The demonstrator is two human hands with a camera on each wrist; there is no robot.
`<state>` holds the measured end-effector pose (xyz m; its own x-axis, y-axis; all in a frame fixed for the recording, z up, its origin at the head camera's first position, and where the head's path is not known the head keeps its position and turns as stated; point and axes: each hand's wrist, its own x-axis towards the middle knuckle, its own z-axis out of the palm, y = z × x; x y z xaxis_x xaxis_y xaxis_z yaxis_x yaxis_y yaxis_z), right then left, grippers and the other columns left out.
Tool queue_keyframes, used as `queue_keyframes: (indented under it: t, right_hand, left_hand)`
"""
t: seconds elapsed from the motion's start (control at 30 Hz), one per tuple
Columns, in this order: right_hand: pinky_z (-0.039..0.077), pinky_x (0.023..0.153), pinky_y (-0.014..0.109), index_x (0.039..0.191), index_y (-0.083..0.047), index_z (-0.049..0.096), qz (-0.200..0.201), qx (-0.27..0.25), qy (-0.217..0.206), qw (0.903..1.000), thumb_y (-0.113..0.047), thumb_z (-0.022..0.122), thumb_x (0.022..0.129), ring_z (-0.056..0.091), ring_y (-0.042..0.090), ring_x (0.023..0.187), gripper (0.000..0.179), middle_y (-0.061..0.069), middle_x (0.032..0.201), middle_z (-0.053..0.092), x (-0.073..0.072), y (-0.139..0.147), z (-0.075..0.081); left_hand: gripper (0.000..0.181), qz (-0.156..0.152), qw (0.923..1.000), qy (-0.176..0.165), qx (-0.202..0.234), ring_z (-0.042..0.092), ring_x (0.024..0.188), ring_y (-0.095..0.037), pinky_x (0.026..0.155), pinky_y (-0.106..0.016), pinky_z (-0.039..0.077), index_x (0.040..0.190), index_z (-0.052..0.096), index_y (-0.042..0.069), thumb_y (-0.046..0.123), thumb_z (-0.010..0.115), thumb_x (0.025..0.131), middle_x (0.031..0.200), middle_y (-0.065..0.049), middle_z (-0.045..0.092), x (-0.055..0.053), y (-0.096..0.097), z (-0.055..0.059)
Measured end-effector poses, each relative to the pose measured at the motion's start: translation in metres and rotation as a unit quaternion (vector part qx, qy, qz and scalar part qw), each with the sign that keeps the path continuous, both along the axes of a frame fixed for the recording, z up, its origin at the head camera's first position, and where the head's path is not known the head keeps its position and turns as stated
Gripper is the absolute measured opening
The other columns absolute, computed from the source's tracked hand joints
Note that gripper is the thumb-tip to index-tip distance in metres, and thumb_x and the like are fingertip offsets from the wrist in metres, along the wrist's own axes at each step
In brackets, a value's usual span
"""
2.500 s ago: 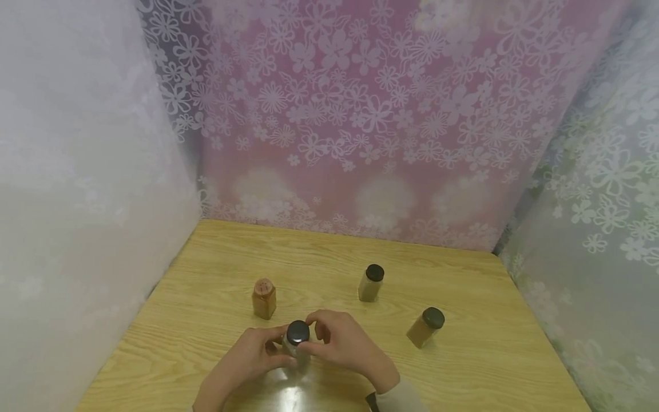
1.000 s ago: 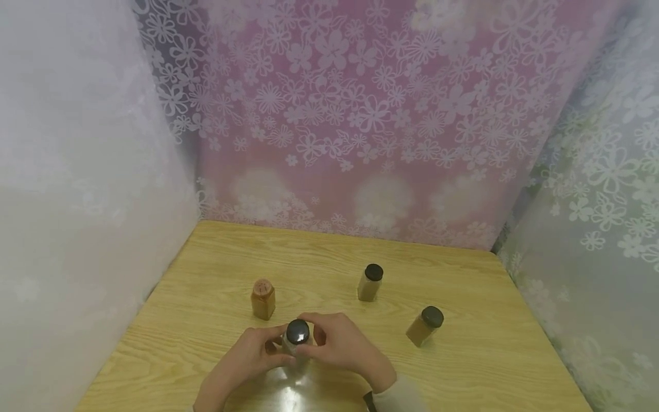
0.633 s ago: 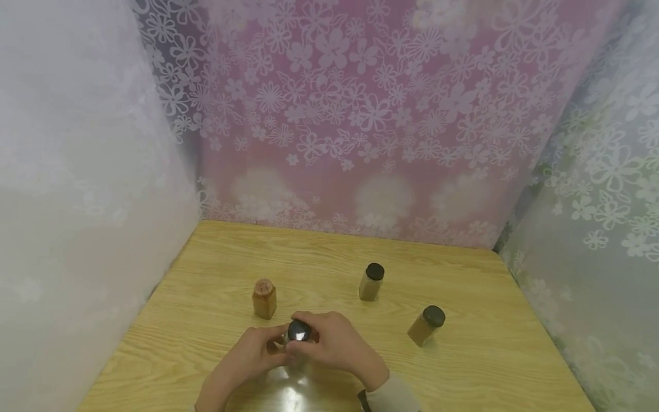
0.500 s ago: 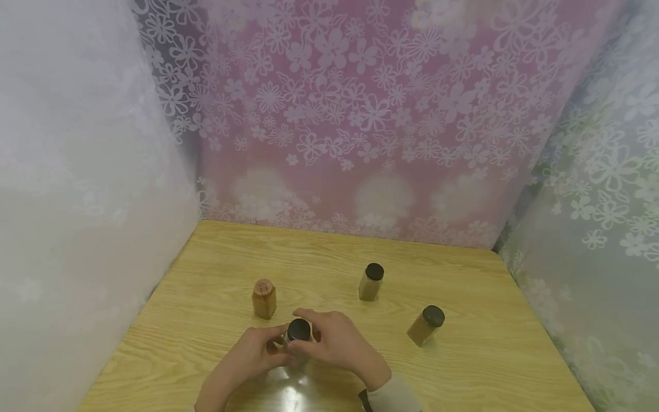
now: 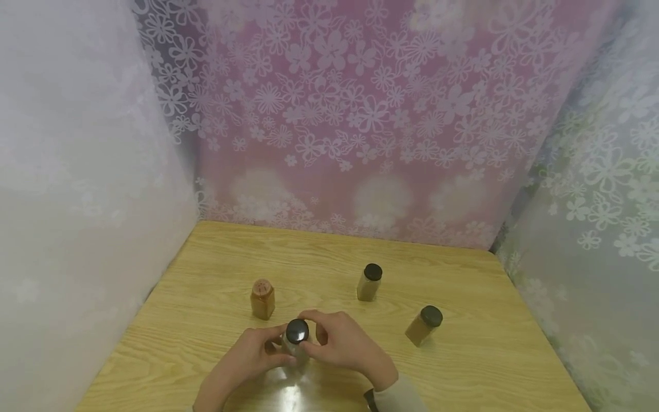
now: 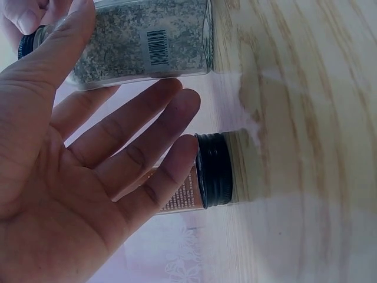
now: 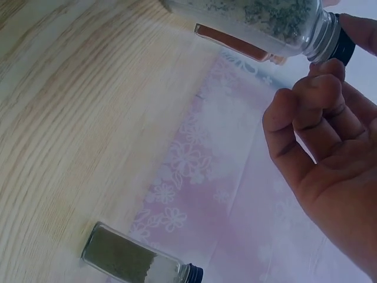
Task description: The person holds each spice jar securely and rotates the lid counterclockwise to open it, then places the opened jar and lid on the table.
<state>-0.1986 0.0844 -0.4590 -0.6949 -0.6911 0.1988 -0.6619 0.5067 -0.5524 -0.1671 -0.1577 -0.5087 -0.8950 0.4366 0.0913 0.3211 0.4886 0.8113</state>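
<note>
A clear spice jar point(image 6: 118, 47) of pale grains with green flecks stands upright near the front of the table. Its black screw cap point(image 5: 297, 331) faces up. My left hand point(image 5: 249, 355) holds the jar's body between thumb and index finger, the other fingers spread out below it in the left wrist view. With thumb and forefinger, my right hand point(image 5: 345, 343) pinches the cap from the right. Just beyond stands an orange-brown spice jar point(image 5: 263, 302), turned upside down with its black cap point(image 6: 217, 170) on the table.
Two more black-capped spice jars stand upright, one of greenish powder point(image 5: 368, 288) farther back and one of brown powder point(image 5: 421, 331) to the right. Floral curtains point(image 5: 334, 114) enclose the wooden table point(image 5: 216, 263) at the back and sides.
My right hand's fingers have shifted round the cap, farther over it about half a second ago and back to the right now. The left hand keeps its hold; the other jars stay put.
</note>
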Motion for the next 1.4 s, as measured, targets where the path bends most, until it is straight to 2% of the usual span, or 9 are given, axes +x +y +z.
queue_keyframes:
  t: [0.23, 0.47, 0.6, 0.73, 0.87, 1.0, 1.23, 1.3, 1.4]
  right_hand:
    - [0.034, 0.049, 0.013, 0.134, -0.021, 0.06, 0.0, 0.003, -0.017, 0.9998, -0.051, 0.07, 0.09, 0.036, -0.004, 0.051, 0.054, -0.011, 0.062, 0.048, 0.002, -0.007, -0.002]
    - [0.043, 0.058, 0.011, 0.133, -0.026, 0.06, 0.012, -0.007, 0.007, 0.9999, -0.053, 0.065, 0.092, 0.051, -0.006, 0.062, 0.049, -0.011, 0.087, 0.068, 0.002, -0.013, -0.004]
    - [0.042, 0.056, 0.012, 0.136, -0.026, 0.059, 0.001, 0.0, 0.007, 1.0, -0.052, 0.064, 0.094, 0.048, -0.005, 0.06, 0.05, -0.011, 0.08, 0.065, 0.002, -0.012, -0.004]
    - [0.038, 0.05, 0.014, 0.141, -0.022, 0.054, -0.022, 0.014, -0.013, 0.9996, -0.054, 0.064, 0.093, 0.041, -0.004, 0.052, 0.059, -0.012, 0.064, 0.053, 0.003, -0.01, -0.002]
    - [0.037, 0.048, 0.015, 0.131, -0.018, 0.055, -0.037, 0.016, -0.027, 0.9988, -0.052, 0.067, 0.092, 0.039, -0.004, 0.05, 0.053, -0.013, 0.062, 0.05, 0.003, -0.008, 0.0]
    - [0.036, 0.048, 0.015, 0.121, -0.018, 0.056, -0.029, 0.002, -0.03, 0.9991, -0.045, 0.071, 0.091, 0.039, -0.004, 0.051, 0.043, -0.012, 0.063, 0.049, 0.003, -0.006, 0.001]
    - [0.039, 0.051, 0.013, 0.132, -0.019, 0.059, 0.011, -0.017, -0.032, 0.9993, -0.028, 0.073, 0.09, 0.042, -0.005, 0.055, 0.045, -0.015, 0.063, 0.048, -0.001, -0.005, -0.004]
    - [0.039, 0.051, 0.013, 0.135, -0.021, 0.057, 0.016, -0.019, -0.037, 0.999, -0.029, 0.072, 0.091, 0.042, -0.005, 0.055, 0.047, -0.015, 0.062, 0.048, 0.0, -0.005, -0.004]
    - [0.039, 0.051, 0.014, 0.137, -0.022, 0.054, -0.001, -0.013, -0.038, 0.9992, -0.04, 0.071, 0.092, 0.042, -0.005, 0.053, 0.052, -0.014, 0.062, 0.049, 0.0, -0.006, -0.004]
  left_hand:
    - [0.067, -0.019, 0.9997, 0.003, 0.014, 0.067, 0.077, -0.004, 0.067, -0.02, 0.054, 0.142, 0.056, 0.012, 0.042, 0.075, 0.086, 0.103, -0.003, 0.074, 0.0, 0.001, -0.001]
    - [0.06, -0.03, 0.9992, -0.007, 0.025, 0.068, 0.078, -0.003, 0.07, -0.021, 0.055, 0.143, 0.055, 0.016, 0.037, 0.073, 0.09, 0.102, 0.002, 0.074, 0.0, 0.001, -0.001]
    - [0.062, -0.033, 0.9987, -0.02, 0.033, 0.068, 0.079, -0.003, 0.072, -0.021, 0.055, 0.145, 0.053, 0.013, 0.036, 0.072, 0.091, 0.102, 0.003, 0.075, 0.002, 0.0, -0.001]
    - [0.064, -0.026, 0.9989, -0.019, 0.033, 0.068, 0.078, -0.002, 0.07, -0.021, 0.055, 0.143, 0.054, 0.007, 0.036, 0.074, 0.089, 0.102, 0.001, 0.075, 0.002, 0.0, 0.0]
    - [0.069, -0.015, 0.9996, -0.008, 0.021, 0.065, 0.073, 0.0, 0.066, -0.02, 0.054, 0.141, 0.054, 0.004, 0.04, 0.075, 0.086, 0.103, -0.005, 0.074, 0.002, 0.0, 0.0]
    - [0.071, -0.01, 0.9998, -0.008, 0.016, 0.065, 0.072, -0.001, 0.065, -0.021, 0.054, 0.142, 0.054, 0.008, 0.043, 0.075, 0.085, 0.103, -0.006, 0.073, 0.001, 0.0, 0.0]
    - [0.073, -0.005, 0.9999, -0.006, 0.005, 0.067, 0.078, -0.004, 0.066, -0.02, 0.054, 0.142, 0.054, 0.008, 0.047, 0.074, 0.084, 0.106, -0.008, 0.073, 0.0, -0.001, -0.001]
    - [0.074, -0.004, 1.0, -0.006, 0.003, 0.067, 0.078, -0.004, 0.066, -0.02, 0.054, 0.142, 0.055, 0.008, 0.049, 0.074, 0.084, 0.106, -0.008, 0.073, 0.0, -0.001, -0.001]
    - [0.071, -0.004, 1.0, -0.003, 0.006, 0.067, 0.077, -0.004, 0.066, -0.02, 0.054, 0.141, 0.056, 0.009, 0.047, 0.075, 0.084, 0.104, -0.004, 0.074, 0.0, -0.001, -0.002]
